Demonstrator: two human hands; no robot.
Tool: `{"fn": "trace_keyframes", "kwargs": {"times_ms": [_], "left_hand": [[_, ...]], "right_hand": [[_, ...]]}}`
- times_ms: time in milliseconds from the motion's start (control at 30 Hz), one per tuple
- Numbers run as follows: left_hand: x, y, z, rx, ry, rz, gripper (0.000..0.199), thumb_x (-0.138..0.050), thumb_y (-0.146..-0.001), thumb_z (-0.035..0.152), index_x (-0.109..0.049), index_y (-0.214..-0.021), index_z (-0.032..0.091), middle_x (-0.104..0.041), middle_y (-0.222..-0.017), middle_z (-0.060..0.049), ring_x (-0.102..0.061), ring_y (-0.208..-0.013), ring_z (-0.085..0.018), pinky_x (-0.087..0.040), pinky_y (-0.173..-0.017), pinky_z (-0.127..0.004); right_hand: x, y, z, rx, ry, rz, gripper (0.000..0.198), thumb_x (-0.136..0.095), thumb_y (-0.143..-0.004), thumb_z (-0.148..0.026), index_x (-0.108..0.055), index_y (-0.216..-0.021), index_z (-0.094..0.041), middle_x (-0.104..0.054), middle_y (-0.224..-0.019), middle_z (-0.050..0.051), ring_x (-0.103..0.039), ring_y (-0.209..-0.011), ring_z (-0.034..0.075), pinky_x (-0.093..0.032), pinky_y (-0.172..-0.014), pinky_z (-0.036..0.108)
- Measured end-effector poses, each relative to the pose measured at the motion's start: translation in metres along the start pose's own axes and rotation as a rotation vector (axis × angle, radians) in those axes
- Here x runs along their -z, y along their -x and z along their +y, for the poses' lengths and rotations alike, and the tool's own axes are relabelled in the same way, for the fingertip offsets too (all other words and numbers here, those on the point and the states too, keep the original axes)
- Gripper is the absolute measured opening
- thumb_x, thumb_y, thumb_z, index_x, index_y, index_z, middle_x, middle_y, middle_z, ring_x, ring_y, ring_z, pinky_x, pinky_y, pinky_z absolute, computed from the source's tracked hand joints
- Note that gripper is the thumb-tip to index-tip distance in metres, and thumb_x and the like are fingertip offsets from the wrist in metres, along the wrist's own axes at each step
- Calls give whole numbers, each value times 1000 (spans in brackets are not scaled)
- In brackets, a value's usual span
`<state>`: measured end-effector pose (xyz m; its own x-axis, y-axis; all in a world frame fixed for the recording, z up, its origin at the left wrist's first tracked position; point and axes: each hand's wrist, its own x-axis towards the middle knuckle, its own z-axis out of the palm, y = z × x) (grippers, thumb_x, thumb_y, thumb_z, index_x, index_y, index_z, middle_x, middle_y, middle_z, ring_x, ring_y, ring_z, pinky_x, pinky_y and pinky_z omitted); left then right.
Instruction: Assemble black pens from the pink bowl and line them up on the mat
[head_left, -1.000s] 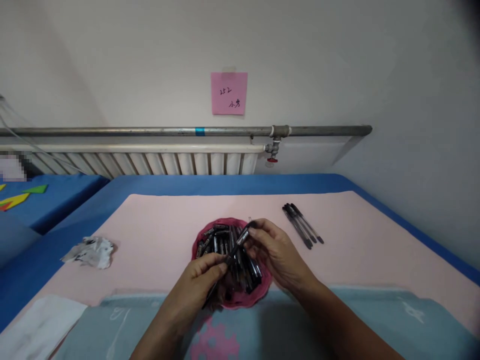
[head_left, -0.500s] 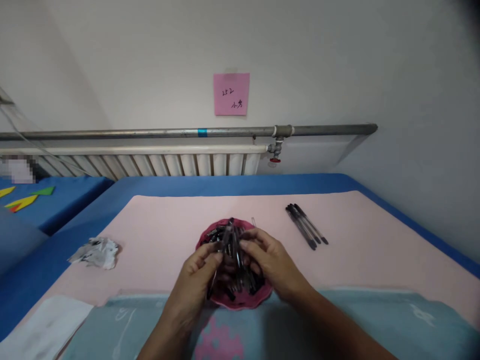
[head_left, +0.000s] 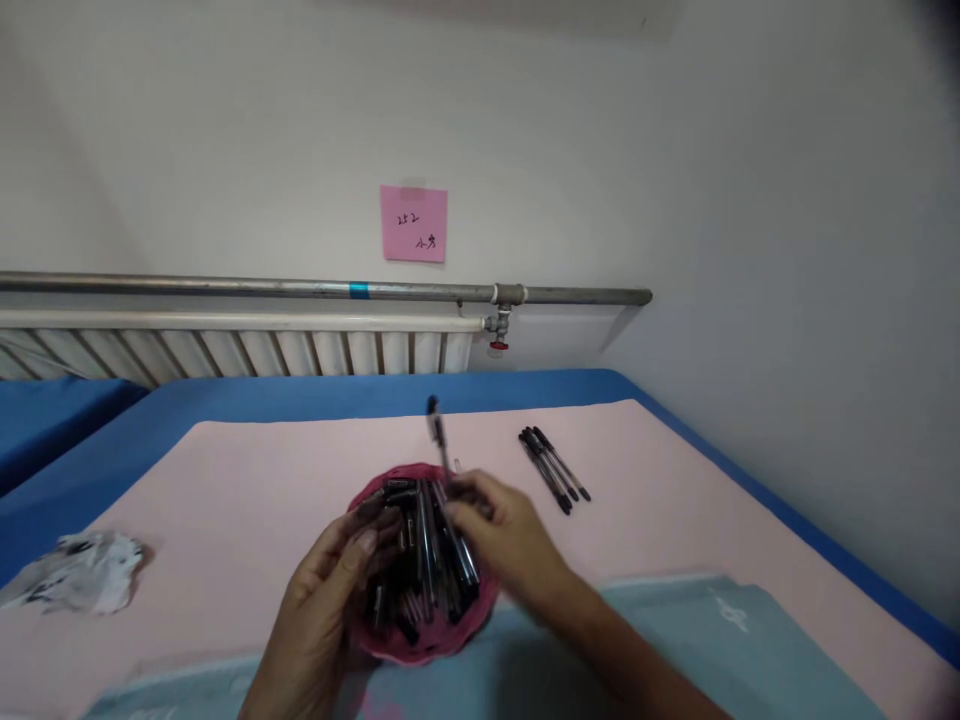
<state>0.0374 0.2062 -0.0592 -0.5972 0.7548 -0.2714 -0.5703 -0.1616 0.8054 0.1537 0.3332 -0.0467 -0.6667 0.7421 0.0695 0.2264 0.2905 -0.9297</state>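
Observation:
A pink basket (head_left: 416, 652) holds many loose black pens and caps (head_left: 427, 550). Between the thumb and fingers of my right hand (head_left: 499, 525) is a black-capped pen (head_left: 440, 430), raised above the basket's right side with its cap end up. My left hand (head_left: 322, 575) reaches over the basket's left side, fingers loosely curved and thumb apart, with no held thing visible; its fingertips are blurred against the dark pens. Several capped pens (head_left: 553, 470) lie side by side on the pink sheet, right of the basket.
The pink sheet (head_left: 262, 500) covers a blue table (head_left: 300, 398). A crumpled white plastic bag (head_left: 94, 570) lies at the left. Along the front edge is a blue-green cloth (head_left: 637, 640). A radiator (head_left: 300, 350) and pipe (head_left: 427, 293) run behind, under a pink note (head_left: 414, 225).
My right hand has lifted a pen upright out of the middle of the basket. My left hand has drawn apart from it. The view has turned to the right.

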Motion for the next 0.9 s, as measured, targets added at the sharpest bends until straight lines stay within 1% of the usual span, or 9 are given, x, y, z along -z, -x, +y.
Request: {"fn": "trace_keyframes", "kwargs": {"times_ms": [67, 100, 233, 367, 500, 600, 700, 800, 900], "left_hand": [[4, -2, 2, -14, -37, 24, 32, -70, -73, 27, -64, -102, 16, -70, -105, -8, -65, -94, -19, -52, -79, -26], [6, -3, 3, -17, -44, 31, 31, -70, -73, 28, -65, -101, 16, -70, -102, -8, -66, -90, -19, -53, -76, -26], [10, -7, 2, -10, -59, 37, 28, -71, -72, 26, -65, -96, 15, -72, -91, -7, -67, -80, -18, -53, -70, -26], [11, -9, 2, -14, -69, 47, 29, -73, -69, 26, -65, -94, 14, -72, -85, -8, -68, -78, -19, -52, -66, -26], [13, -10, 3, -15, -72, 40, 28, -73, -68, 27, -65, -92, 14, -72, -81, -8, -67, -76, -18, -51, -65, -25], [15, -10, 6, -27, -67, 55, 28, -73, -67, 27, -65, -90, 14, -72, -79, -6, -66, -72, -15, -50, -63, -23], [14, -11, 9, -57, -76, 91, 28, -73, -66, 28, -65, -90, 14, -71, -76, -5, -64, -67, -13, -49, -62, -22], [13, -12, 12, -105, -107, 139, 29, -72, -65, 28, -64, -89, 14, -70, -72, -3, -62, -62, -12, -48, -60, -21], [13, -12, 11, -142, -162, 156, 29, -71, -66, 29, -64, -90, 14, -69, -72, -2, -61, -63, -11, -48, -61, -21]], "right_hand": [[28, -15, 11, -6, 433, 141, 19, -46, -85, -24, -59, -96, -18, -67, -91, 5, -61, -81, 18, -44, -72, 28], [40, -21, 17, -46, 708, 155, 19, -43, -86, -23, -59, -94, -18, -67, -90, 6, -61, -81, 18, -42, -72, 29], [70, -33, 47, -166, 907, 131, 20, -41, -79, -11, -61, -79, -11, -66, -81, 18, -61, -77, 27, -37, -64, 34], [79, -32, 62, -251, 983, 65, 20, -44, -71, -6, -63, -76, -10, -66, -78, 19, -62, -73, 29, -34, -58, 32], [83, -30, 58, -274, 1031, 101, 28, -42, -72, -5, -62, -91, -7, -65, -82, 20, -62, -72, 28, -34, -57, 32], [73, -31, 46, -195, 1028, 129, 24, -42, -80, -13, -60, -96, -10, -64, -90, 17, -60, -80, 26, -37, -64, 31], [50, -29, 35, -18, 929, 99, 23, -40, -89, -28, -60, -90, -16, -64, -92, 9, -58, -85, 20, -38, -73, 28], [26, -28, 35, 127, 757, 74, 29, -39, -90, -36, -60, -83, -17, -63, -84, 6, -57, -77, 18, -38, -69, 27], [13, -30, 42, 134, 712, 76, 25, -45, -87, -36, -59, -77, -17, -62, -77, 6, -55, -71, 18, -36, -64, 27]]}}
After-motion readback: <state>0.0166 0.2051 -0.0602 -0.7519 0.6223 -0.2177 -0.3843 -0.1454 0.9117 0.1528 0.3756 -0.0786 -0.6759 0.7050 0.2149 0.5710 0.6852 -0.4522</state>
